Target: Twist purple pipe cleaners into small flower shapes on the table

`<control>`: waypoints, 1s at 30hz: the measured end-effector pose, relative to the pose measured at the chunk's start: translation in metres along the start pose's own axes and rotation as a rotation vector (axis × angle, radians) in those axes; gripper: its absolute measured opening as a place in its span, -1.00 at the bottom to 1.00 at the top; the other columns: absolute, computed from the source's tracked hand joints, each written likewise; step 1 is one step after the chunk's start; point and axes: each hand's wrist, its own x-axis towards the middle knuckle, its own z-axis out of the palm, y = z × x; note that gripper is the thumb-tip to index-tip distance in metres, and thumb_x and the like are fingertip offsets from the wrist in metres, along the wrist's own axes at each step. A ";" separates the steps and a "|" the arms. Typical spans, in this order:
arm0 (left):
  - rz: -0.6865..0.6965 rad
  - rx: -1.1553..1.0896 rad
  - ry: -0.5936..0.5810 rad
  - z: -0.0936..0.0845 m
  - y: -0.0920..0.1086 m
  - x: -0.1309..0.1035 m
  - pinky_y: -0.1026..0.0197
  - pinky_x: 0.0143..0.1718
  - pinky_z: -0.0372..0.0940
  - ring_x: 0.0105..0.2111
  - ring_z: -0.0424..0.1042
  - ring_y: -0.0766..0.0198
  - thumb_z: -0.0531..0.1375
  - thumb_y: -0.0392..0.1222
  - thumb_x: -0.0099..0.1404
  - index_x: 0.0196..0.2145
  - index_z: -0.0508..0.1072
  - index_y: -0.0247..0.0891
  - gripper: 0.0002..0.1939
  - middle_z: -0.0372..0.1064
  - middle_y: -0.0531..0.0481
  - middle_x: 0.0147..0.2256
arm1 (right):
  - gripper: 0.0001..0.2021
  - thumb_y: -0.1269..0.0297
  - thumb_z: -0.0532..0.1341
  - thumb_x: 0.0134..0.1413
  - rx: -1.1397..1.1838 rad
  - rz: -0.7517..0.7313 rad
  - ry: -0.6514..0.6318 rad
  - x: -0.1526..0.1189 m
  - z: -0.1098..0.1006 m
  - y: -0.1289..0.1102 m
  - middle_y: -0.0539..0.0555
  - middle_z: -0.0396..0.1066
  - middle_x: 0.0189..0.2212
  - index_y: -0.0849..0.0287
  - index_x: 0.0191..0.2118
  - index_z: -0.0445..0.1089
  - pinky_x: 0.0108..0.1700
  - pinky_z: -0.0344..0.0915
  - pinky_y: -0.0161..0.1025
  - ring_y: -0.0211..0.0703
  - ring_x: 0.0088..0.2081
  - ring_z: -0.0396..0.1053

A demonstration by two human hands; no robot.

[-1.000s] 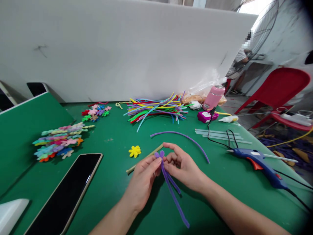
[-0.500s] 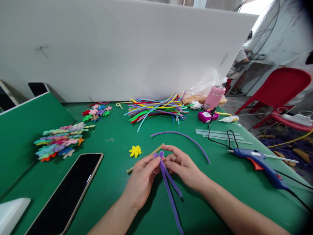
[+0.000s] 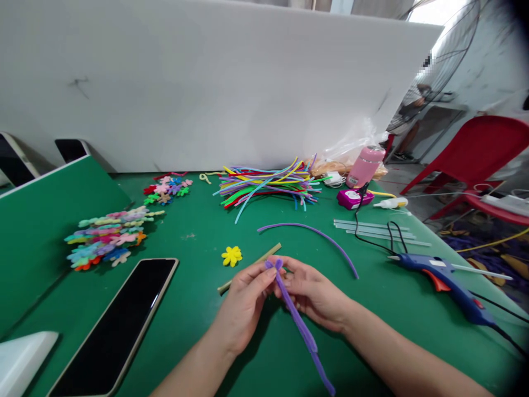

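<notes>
Stem (image 3: 303, 328), purple, looped at its top and pinched there by your left hand (image 3: 244, 298) and right hand (image 3: 316, 289), apparently to keep its loops together, nearer you than the yellow flower (image 3: 232, 256).

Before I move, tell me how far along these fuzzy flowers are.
Looks done: the yellow flower and the heaped flowers at left. In hand: a purple strip between left hand and right hand, with small loops on top and long tails. Apparently left: shaping those tails; a spare strip lies loose on the table.
</notes>
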 end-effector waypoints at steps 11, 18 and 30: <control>0.006 0.020 0.030 -0.002 -0.006 0.003 0.34 -0.44 0.12 -0.49 0.19 0.41 0.20 -0.25 0.13 -0.42 0.50 -0.28 -0.92 0.33 0.06 -0.48 | -0.64 0.18 0.23 -0.03 -0.344 -0.259 0.106 0.004 0.004 0.000 -0.08 0.22 -0.51 0.16 -0.12 0.19 -0.40 0.11 -0.34 -0.32 -0.46 0.21; 0.012 0.109 -0.035 0.003 -0.007 0.001 0.26 -0.29 0.20 -0.39 0.31 0.33 0.17 -0.23 0.18 -0.26 0.50 -0.26 -0.83 0.41 -0.01 -0.38 | -0.57 0.11 0.25 -0.08 -0.351 -0.266 0.165 0.007 0.000 0.004 -0.10 0.17 -0.52 0.15 -0.10 0.16 -0.48 0.08 -0.36 -0.36 -0.53 0.13; 0.094 0.412 0.137 0.004 -0.004 -0.001 0.37 -0.62 0.08 -0.67 0.16 0.43 0.17 -0.21 0.13 -0.47 0.47 -0.31 -0.87 0.23 0.12 -0.66 | -0.59 0.12 0.18 0.00 -0.522 -0.247 0.199 0.005 -0.003 0.002 -0.13 0.16 -0.58 0.20 -0.06 0.13 -0.57 -0.02 -0.38 -0.38 -0.59 0.09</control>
